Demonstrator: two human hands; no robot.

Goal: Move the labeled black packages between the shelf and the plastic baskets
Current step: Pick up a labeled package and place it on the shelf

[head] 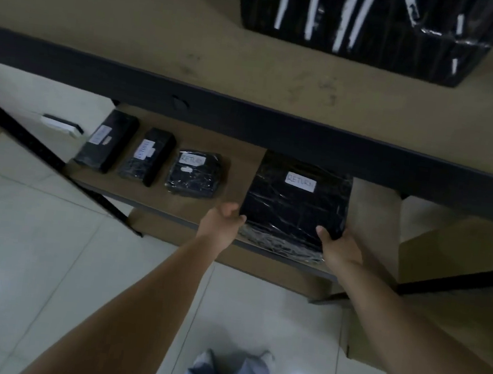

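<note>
A large black wrapped package (294, 204) with a white "RETURN" label sits at the front edge of the lower shelf board (241, 167). My left hand (223, 219) grips its near left corner and my right hand (338, 243) grips its near right corner, thumb on top. To its left lie three smaller labeled black packages in a row: a square one (194, 173), a narrow one (147, 157) and another narrow one (106, 141). No plastic baskets are in view.
The upper shelf board (193, 51) overhangs the lower one, its dark front rail (247, 116) just above the packages. A big black wrapped box (365, 22) stands on it at the back right. Cardboard boxes (446, 255) sit under the shelf on the right. White tiled floor (47, 256) lies below.
</note>
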